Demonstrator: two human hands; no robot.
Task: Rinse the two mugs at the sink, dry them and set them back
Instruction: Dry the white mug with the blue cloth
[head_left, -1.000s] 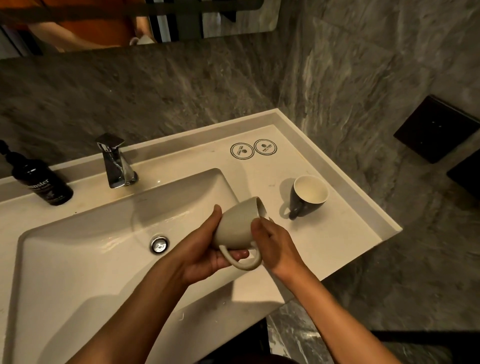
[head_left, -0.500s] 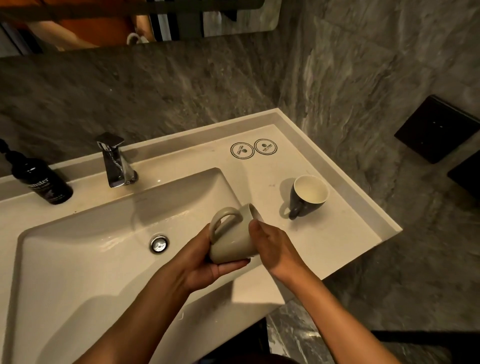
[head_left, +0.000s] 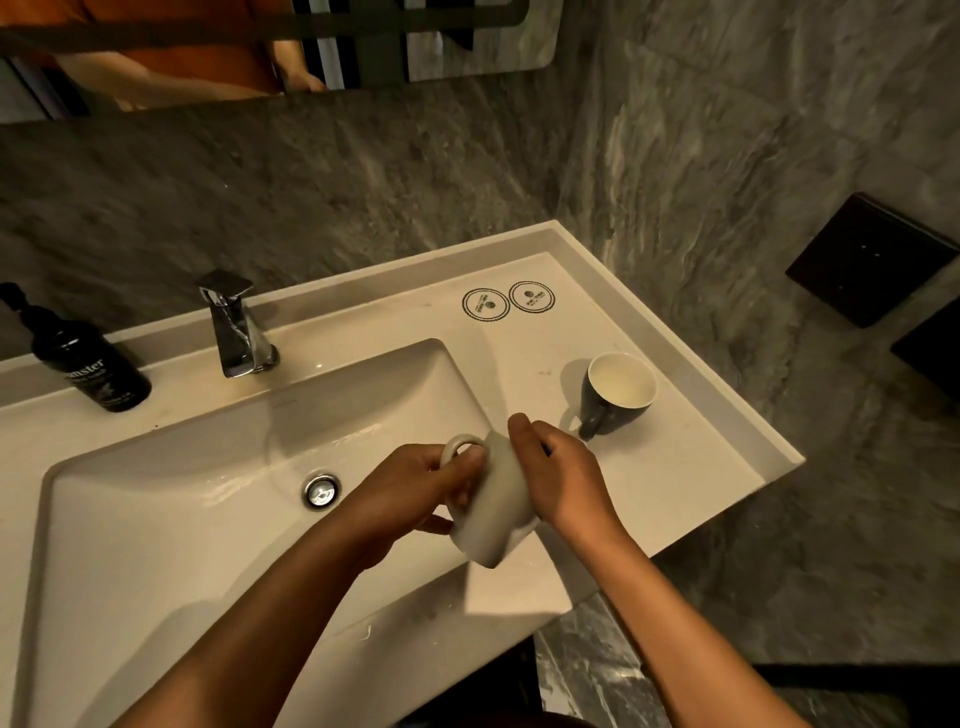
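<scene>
Grey marbled walls close round a pale worktop with a sunk sink; the tap stands at the back, no water visibly running. Over the sink's right edge, both hands hold the light mug between them, tilted, its base towards the person, its mouth away and hidden, its handle up on the left. The left hand grips it at the handle side; the right hand curls over the upper right wall. The dark mug stands upright, untouched, on the worktop just beyond the right hand, the nearer one. Reaching the tap would probably mean carrying the light mug back and left.
</scene>
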